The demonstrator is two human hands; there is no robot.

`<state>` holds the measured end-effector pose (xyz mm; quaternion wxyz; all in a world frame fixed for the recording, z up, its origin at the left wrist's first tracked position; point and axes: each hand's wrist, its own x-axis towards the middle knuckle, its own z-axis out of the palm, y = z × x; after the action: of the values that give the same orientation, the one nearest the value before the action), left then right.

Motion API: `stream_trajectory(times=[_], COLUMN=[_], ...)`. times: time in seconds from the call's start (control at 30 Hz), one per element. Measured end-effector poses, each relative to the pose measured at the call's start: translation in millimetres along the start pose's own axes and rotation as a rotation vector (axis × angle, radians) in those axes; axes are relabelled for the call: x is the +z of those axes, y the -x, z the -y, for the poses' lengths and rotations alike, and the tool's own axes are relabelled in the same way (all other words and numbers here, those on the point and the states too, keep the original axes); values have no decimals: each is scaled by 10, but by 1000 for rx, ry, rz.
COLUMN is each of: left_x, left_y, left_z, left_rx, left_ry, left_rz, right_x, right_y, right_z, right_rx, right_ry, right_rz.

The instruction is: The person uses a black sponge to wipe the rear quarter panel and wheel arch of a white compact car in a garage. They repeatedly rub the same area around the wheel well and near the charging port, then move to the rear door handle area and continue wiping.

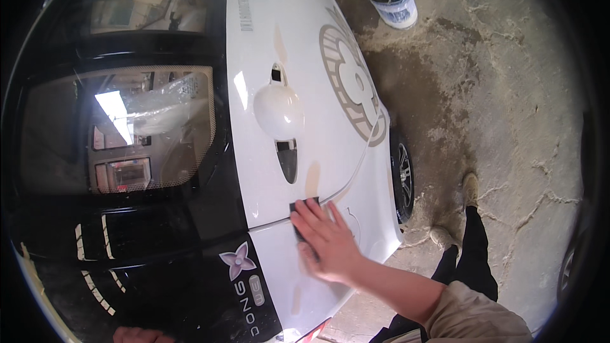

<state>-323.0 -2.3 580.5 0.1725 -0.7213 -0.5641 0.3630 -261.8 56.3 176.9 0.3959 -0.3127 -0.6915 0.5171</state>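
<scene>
My right hand (329, 243) lies palm down on the white side of a car (274, 271), fingers spread. Under its fingers is a dark sanding sheet or pad (305, 205), mostly covered by the hand, across the seam between door and rear panel. Just above the fingers runs a beige patch (312, 178); another beige patch (296, 300) marks the rear panel below. The white door handle (279, 112) has open recesses at both ends. At the bottom left edge, my left hand (143, 336) is mostly cut off, near the car's glossy black upper part.
A paint bucket (393, 2) stands on the partly wet, cracked concrete floor (500, 105). The car's wheel (404, 176) sits beside my shoes (443, 238). Another wheel (567, 271) shows at the right rim. A round decal (329, 57) covers part of the door.
</scene>
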Motion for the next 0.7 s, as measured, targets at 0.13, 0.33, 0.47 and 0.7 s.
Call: stream_trajectory(times=[0.13, 0.33, 0.47, 0.7], left_x=[52, 81, 93, 91], left_y=[-54, -112, -156, -133], left_z=[43, 87, 159, 239], left_rx=[12, 28, 30, 80], left_ry=[7, 76, 128, 171], left_rz=[11, 10, 34, 9], right_x=[-55, -123, -125, -112], right_y=[71, -142, -6, -108], right_z=[-357, -80, -320, -355], right_rx=[153, -47, 49, -221], right_ry=[14, -89, -79, -62], right_rz=[13, 99, 75, 156])
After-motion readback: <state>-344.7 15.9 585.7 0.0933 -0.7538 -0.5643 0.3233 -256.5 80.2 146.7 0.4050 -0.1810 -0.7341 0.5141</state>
